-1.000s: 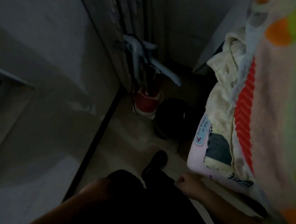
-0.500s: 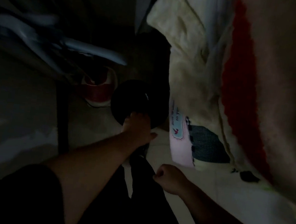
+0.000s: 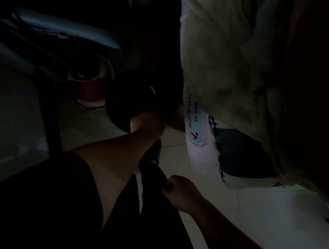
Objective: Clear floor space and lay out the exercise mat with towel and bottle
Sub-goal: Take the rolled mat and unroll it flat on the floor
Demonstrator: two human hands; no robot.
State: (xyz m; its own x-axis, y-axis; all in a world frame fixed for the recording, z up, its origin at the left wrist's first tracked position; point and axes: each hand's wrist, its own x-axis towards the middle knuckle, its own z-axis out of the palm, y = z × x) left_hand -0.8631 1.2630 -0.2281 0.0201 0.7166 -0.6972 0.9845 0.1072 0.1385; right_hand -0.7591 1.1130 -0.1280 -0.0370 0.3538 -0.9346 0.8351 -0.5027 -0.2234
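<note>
Dim light; detail is limited throughout.

Nearest the camera: dark clothing (image 3: 55, 210) fills the lower left, with pale tiled floor (image 3: 260, 225) to the right of it.

Right hand (image 3: 180, 193) — fingers curled into a loose fist, low in the view, touching the edge of the dark trouser fabric. Whether it pinches that fabric or holds nothing, I cannot tell.

Left hand (image 3: 145, 122) — arm stretched forward, the hand laid on the near rim of a round black object (image 3: 140, 97) that sits on the floor. The fingers lie over the rim and out of sight, so I cannot tell how tightly they grip. The object is too dark to identify; a small pale mark shows on its top.

Just right of the black object: bedding hangs from a bed down to the floor — a pink pillow or cover (image 3: 200, 146) with a blue label bearing a red bird and lettering, a dark dotted patch (image 3: 242, 152) beside it, and a cream blanket (image 3: 227, 60) above.

Left of the black object, touching or nearly so: a red and white container (image 3: 90, 90).

Farther back: pale blue curved bars (image 3: 68, 28), blurred, above the container. A dark vertical strip (image 3: 48, 124) runs along the floor at left.

Mat, towel and bottle cannot be made out.
</note>
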